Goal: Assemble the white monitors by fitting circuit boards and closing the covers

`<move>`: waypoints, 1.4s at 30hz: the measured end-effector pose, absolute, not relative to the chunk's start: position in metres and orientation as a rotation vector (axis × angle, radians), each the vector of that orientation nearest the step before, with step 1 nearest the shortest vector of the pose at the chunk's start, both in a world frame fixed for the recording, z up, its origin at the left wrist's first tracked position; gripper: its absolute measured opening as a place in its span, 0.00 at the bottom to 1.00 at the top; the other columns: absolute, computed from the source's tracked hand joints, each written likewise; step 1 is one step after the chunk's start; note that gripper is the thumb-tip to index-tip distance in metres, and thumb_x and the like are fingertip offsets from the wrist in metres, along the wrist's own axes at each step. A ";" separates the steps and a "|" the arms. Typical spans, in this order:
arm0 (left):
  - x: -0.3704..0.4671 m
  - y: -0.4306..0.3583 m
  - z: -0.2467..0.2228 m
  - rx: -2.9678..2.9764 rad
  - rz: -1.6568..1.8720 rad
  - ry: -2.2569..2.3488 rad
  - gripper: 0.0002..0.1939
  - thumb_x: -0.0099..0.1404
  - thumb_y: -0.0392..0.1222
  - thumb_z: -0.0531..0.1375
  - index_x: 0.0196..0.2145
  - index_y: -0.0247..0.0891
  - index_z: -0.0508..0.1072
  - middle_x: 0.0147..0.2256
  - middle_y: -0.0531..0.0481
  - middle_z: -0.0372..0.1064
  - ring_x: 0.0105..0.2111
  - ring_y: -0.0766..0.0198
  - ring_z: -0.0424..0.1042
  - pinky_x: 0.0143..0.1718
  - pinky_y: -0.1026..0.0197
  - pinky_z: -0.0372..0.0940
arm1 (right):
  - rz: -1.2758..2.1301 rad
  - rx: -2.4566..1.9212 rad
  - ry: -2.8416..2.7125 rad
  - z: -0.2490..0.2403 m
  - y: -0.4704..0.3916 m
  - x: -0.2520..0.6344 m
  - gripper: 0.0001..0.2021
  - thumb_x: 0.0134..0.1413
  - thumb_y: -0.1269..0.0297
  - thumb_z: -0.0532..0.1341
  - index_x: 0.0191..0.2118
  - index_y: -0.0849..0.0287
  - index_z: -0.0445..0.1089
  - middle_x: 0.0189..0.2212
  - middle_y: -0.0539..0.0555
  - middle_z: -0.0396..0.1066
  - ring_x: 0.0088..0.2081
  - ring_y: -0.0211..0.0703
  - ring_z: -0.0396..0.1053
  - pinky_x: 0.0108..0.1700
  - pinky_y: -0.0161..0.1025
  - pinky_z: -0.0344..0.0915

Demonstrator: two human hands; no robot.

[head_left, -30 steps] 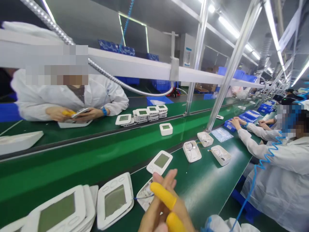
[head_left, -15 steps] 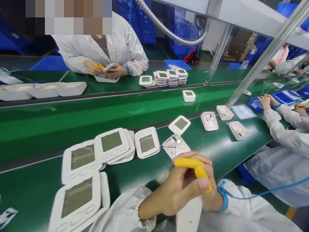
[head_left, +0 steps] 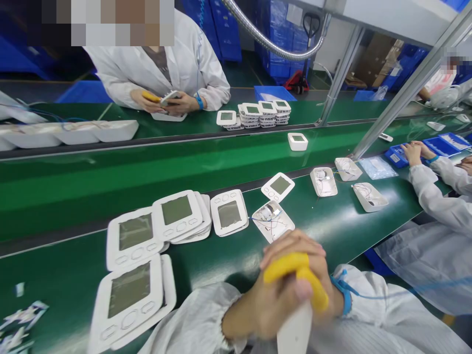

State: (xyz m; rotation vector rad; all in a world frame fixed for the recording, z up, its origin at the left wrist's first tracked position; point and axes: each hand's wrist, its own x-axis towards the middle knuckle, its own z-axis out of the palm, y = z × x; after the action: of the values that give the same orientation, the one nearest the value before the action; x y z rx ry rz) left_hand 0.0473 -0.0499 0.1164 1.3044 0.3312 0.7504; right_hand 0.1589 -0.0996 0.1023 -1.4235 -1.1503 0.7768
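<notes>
My left hand (head_left: pixel 271 307) and my right hand (head_left: pixel 322 275) are closed together in front of me, with their fingers overlapping. Yellow finger covers (head_left: pixel 285 266) show on the right hand, which has a blue wrist strap (head_left: pixel 345 295). A white plastic housing (head_left: pixel 295 332), seen narrow side on, juts out below the clasped hands; its upper part is hidden by them. Just beyond the fingers lies an open white case (head_left: pixel 273 222) with wires and a round part inside. Behind it rests a white front panel with a grey screen (head_left: pixel 278 187).
Stacked screen panels (head_left: pixel 129 295) lie to the left, near small scraps (head_left: pixel 22 319). Open wired cases (head_left: pixel 369 197) sit at right. A green conveyor (head_left: pixel 165 179) runs behind, carrying a white unit (head_left: pixel 297 141). A co-worker opposite handles a panel; another person's hands (head_left: pixel 413 151) are at right.
The view has shifted slightly, so the bench things sit a little farther right. My hands have closed more tightly over each other and are blurred; the white housing remains below them.
</notes>
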 end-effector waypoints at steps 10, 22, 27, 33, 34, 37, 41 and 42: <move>0.047 -0.065 0.042 0.886 0.804 0.831 0.32 0.73 0.65 0.55 0.58 0.36 0.77 0.57 0.38 0.75 0.62 0.43 0.70 0.67 0.43 0.61 | 1.408 -1.077 -1.023 0.042 -0.089 0.157 0.31 0.71 0.37 0.50 0.63 0.53 0.72 0.61 0.59 0.73 0.61 0.53 0.72 0.65 0.55 0.68; -0.018 -0.118 0.052 0.963 0.940 0.935 0.39 0.64 0.43 0.70 0.69 0.49 0.62 0.72 0.39 0.55 0.72 0.38 0.55 0.70 0.35 0.57 | 1.460 -1.112 -0.879 0.036 -0.082 0.145 0.26 0.70 0.44 0.57 0.65 0.51 0.67 0.62 0.59 0.72 0.57 0.49 0.76 0.53 0.47 0.78; -0.028 -0.109 0.059 0.767 1.259 0.945 0.39 0.59 0.45 0.72 0.66 0.51 0.66 0.72 0.41 0.55 0.71 0.32 0.54 0.62 0.38 0.69 | 1.305 -1.256 -1.115 0.056 -0.090 0.167 0.25 0.60 0.51 0.70 0.61 0.49 0.73 0.61 0.57 0.73 0.63 0.52 0.70 0.66 0.54 0.68; -0.024 -0.090 0.056 0.799 1.333 0.842 0.31 0.61 0.48 0.65 0.62 0.46 0.73 0.66 0.43 0.67 0.62 0.38 0.69 0.55 0.47 0.72 | 1.251 -1.283 -1.307 0.057 -0.118 0.154 0.20 0.55 0.51 0.72 0.50 0.54 0.79 0.33 0.52 0.80 0.30 0.42 0.75 0.34 0.39 0.75; -0.022 -0.087 0.055 0.835 1.330 0.856 0.29 0.62 0.49 0.65 0.60 0.44 0.74 0.63 0.42 0.69 0.57 0.42 0.72 0.52 0.50 0.73 | 1.099 -1.337 -1.337 0.056 -0.121 0.152 0.20 0.53 0.49 0.73 0.48 0.54 0.79 0.32 0.52 0.80 0.29 0.42 0.74 0.35 0.40 0.75; -0.019 -0.078 0.053 0.987 1.336 0.912 0.25 0.65 0.54 0.62 0.55 0.41 0.78 0.56 0.40 0.74 0.50 0.47 0.74 0.48 0.54 0.71 | 0.767 -1.438 -1.406 0.057 -0.126 0.153 0.21 0.50 0.46 0.74 0.46 0.53 0.80 0.30 0.52 0.79 0.29 0.44 0.73 0.36 0.43 0.75; -0.021 -0.070 0.058 1.332 1.319 0.978 0.25 0.72 0.60 0.55 0.50 0.40 0.80 0.48 0.40 0.77 0.48 0.46 0.74 0.48 0.52 0.67 | 0.654 -1.365 -1.517 0.063 -0.125 0.160 0.17 0.57 0.50 0.70 0.46 0.55 0.80 0.25 0.51 0.76 0.24 0.42 0.69 0.28 0.39 0.70; -0.022 -0.068 0.060 1.444 1.285 1.003 0.25 0.74 0.60 0.53 0.49 0.39 0.80 0.46 0.40 0.77 0.46 0.47 0.74 0.47 0.52 0.67 | 0.641 -1.355 -1.543 0.064 -0.124 0.161 0.18 0.57 0.50 0.69 0.48 0.56 0.80 0.25 0.51 0.76 0.24 0.41 0.69 0.27 0.39 0.69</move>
State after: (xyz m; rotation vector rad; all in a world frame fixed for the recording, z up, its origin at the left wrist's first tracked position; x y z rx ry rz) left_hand -0.0215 -0.0685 0.0600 1.4442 1.0032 1.2846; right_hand 0.1607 -0.1241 0.0642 -1.3553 -1.5428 0.6410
